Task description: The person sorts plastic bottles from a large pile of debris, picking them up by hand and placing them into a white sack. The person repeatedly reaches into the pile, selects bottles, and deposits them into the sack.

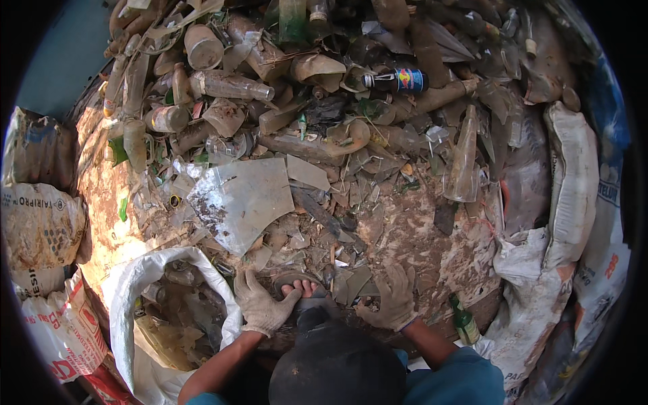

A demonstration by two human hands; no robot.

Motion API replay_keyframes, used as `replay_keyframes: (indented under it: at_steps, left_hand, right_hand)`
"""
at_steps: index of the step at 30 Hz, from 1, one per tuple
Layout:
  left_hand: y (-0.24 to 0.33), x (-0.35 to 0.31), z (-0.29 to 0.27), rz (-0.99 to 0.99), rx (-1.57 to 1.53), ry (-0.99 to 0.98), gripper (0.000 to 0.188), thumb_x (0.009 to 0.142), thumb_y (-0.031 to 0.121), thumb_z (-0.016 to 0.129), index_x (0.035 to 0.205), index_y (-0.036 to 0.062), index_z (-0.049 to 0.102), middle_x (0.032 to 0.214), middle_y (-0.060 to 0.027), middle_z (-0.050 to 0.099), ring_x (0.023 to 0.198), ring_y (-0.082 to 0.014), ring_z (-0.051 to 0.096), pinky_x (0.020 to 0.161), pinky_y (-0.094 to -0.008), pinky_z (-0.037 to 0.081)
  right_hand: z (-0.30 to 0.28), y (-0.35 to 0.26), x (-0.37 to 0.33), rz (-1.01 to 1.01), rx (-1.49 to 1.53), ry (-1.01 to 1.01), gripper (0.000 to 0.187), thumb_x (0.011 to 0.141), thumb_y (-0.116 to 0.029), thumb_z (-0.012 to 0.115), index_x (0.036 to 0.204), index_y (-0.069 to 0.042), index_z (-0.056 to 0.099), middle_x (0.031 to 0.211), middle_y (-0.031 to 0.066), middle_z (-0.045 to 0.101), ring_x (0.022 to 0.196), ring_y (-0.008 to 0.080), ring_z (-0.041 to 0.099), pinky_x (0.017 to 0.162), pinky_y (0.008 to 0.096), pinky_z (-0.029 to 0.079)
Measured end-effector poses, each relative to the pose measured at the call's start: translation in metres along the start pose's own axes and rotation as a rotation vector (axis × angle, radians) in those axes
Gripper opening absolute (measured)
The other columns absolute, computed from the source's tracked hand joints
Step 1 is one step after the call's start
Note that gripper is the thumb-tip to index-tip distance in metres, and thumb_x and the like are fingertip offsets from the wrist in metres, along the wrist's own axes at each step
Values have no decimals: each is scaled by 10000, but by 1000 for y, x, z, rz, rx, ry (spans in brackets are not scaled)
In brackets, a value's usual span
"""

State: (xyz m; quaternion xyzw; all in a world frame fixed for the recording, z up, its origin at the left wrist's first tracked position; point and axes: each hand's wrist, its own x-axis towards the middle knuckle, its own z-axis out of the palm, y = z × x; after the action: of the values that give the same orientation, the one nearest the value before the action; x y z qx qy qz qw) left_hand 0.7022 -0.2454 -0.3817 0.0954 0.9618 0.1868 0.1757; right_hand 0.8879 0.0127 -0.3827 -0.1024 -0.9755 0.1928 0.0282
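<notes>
My left hand (262, 302), in a pale work glove, is by the rim of an open white sack (233, 304), its thumb apart from its fingers. Its thumb points toward bare toes (304, 288) in a dark sandal, between my hands. My right hand (390, 298), gloved too, lies spread on the debris beside flat glass shards (352, 283). Nothing shows in either hand. Ahead of them lies a large clear glass sheet piece (253, 196) with a jagged edge. Inside the sack are dirty bottles and broken glass. A dark rounded shape (337, 368) covers the lower middle.
A heap of dusty bottles and broken glass fills the far side, with a dark blue-labelled bottle (409, 80) on it. One clear bottle (464, 158) lies further right. Near my right forearm is a green bottle (464, 320). Filled sacks (44, 226) line the left; more sacks (533, 297) line the right.
</notes>
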Motion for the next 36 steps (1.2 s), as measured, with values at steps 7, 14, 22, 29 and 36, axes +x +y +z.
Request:
replay_keyframes:
  at_steps: [7,14,22,29,36]
  left_hand:
    - [25,35,4,-210,-115,-143,1090,725,484,873,1488,-87,346,1460,-333,421,1396,-466,394,1175,-504,331]
    - [-38,17,-5,238,-289,35,872,818,170,803,1505,-68,323,1530,-290,358,1423,-408,391,1185,-462,330]
    - [-93,-31,-14,494,608,-426,1509,465,849,788,1553,-73,295,1632,-354,201,1525,-565,125,1205,-668,181]
    - [-60,23,34,945,345,-96,921,804,670,636,1404,-22,530,1491,-253,461,1413,-458,408,1068,-846,172]
    - [26,99,43,956,249,180,899,835,668,668,1470,54,505,1511,-242,444,1452,-467,357,1117,-819,122]
  right_hand:
    - [49,-3,-8,-113,42,-61,980,600,-637,823,1410,-178,515,1438,249,420,1437,486,328,1117,818,115]
    - [52,25,62,-58,-57,148,984,738,-715,736,1470,-124,447,1549,245,329,1481,467,270,1116,822,111]
    - [31,14,5,-155,-38,217,869,773,-561,772,1430,-88,455,1459,220,420,1408,439,366,1137,758,179]
    - [44,18,-52,-252,-140,-6,748,748,-535,790,1306,-100,547,1343,178,484,1298,423,462,1129,728,193]
    - [37,10,44,-143,-88,170,713,777,-406,784,1339,-45,535,1145,171,589,1056,379,557,965,566,412]
